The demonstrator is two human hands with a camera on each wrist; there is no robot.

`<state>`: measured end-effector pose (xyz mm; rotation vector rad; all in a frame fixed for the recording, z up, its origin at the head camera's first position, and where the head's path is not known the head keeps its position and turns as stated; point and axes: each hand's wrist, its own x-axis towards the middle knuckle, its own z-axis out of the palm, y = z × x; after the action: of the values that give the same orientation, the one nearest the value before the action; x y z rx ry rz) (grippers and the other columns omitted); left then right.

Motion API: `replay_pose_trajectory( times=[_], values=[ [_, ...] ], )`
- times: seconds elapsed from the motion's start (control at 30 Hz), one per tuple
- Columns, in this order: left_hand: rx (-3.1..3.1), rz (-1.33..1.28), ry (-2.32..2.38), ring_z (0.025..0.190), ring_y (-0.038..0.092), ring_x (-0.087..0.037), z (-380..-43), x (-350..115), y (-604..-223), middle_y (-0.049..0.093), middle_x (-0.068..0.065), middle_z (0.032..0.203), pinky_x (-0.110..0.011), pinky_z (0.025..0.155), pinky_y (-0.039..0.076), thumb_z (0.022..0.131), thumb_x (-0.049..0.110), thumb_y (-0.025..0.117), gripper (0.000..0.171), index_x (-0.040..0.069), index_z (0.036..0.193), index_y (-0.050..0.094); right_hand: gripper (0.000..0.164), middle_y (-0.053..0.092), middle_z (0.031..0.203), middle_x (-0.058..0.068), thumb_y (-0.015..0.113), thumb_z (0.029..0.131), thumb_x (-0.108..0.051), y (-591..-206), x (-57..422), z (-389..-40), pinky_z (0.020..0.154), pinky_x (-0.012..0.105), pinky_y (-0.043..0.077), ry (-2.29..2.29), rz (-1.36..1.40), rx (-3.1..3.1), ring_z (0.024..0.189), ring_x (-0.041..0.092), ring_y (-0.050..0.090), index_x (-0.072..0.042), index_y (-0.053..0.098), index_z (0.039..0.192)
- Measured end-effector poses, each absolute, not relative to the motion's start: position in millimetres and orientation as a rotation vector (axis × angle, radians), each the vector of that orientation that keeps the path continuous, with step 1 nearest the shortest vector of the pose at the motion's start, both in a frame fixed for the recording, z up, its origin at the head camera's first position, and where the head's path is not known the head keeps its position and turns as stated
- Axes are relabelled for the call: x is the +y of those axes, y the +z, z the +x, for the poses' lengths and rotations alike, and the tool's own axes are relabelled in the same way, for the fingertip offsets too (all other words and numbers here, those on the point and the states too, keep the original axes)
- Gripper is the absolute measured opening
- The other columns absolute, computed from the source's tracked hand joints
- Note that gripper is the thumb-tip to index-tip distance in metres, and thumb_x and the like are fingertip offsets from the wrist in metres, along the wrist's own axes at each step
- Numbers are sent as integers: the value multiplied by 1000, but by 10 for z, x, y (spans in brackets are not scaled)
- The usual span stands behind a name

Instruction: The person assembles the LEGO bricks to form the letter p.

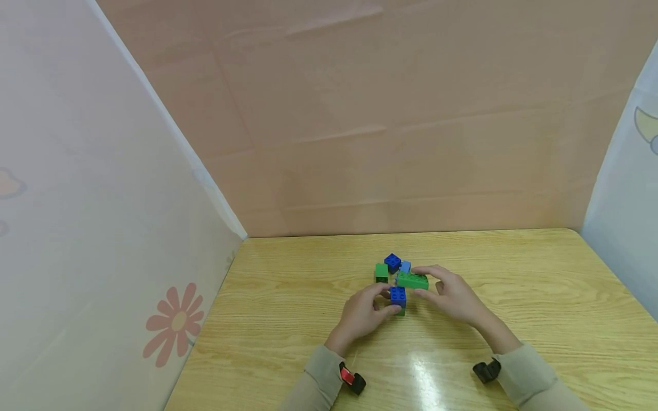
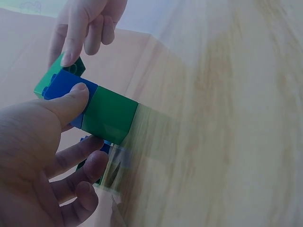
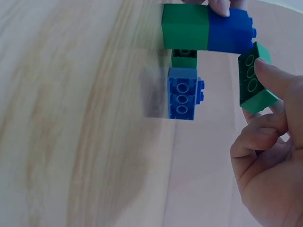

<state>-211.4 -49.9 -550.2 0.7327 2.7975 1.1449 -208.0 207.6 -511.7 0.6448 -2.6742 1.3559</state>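
Observation:
My left hand (image 1: 360, 314) pinches a dark blue toy building brick (image 1: 398, 295) between thumb and fingers. That brick sits on top of a green brick (image 2: 111, 113), and the two form a short upright stack on the table. With thumb and fingers, my right hand (image 1: 454, 297) grips a longer green brick (image 1: 413, 280) just above and beside the stack. Its hollow underside (image 3: 251, 73) shows in the right wrist view, tilted towards the blue brick's studs. One end of it is very close to the studs; whether they touch I cannot tell.
Behind the stack lie a loose green brick (image 1: 381, 271), a dark blue brick (image 1: 392, 261) and a lighter blue brick (image 3: 182, 97) on its side. The wood-grain table (image 1: 288, 279) meets a draped back wall (image 1: 411, 142) and a patterned side sheet (image 1: 103, 200).

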Motion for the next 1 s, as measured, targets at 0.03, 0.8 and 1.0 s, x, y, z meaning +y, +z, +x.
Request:
replay_pose_trajectory(
  times=[0.03, 0.8, 1.0],
  values=[
    [2796, 732, 1145, 78, 57, 2, -2114, -499, -5502, 68, 16, 116, -22, 65, 49, 96, 54, 69, 50, 29, 139, 63, 47, 64, 135, 13, 79, 95, -18, -5108, 2070, -2070, 42, 26, 36, 1349, 665, -2663, 45, 2, 29, -9, 64, 139],
    [2793, 733, 1172, 72, 56, 1, -2111, -498, -5505, 68, 15, 113, -22, 60, 48, 96, 51, 72, 46, 31, 136, 65, 50, 65, 127, 0, 83, 90, -10, -5069, 1985, -1977, 50, 22, 35, 1237, 849, -2592, 56, 3, 31, -16, 66, 136],
    [2792, 737, 1174, 71, 56, 1, -2106, -496, -5493, 68, 15, 114, -22, 60, 48, 96, 50, 72, 45, 32, 136, 65, 46, 66, 123, 2, 83, 89, -6, -5061, 1968, -1971, 50, 22, 34, 1209, 874, -2568, 57, 2, 32, -6, 66, 132]
  ],
)
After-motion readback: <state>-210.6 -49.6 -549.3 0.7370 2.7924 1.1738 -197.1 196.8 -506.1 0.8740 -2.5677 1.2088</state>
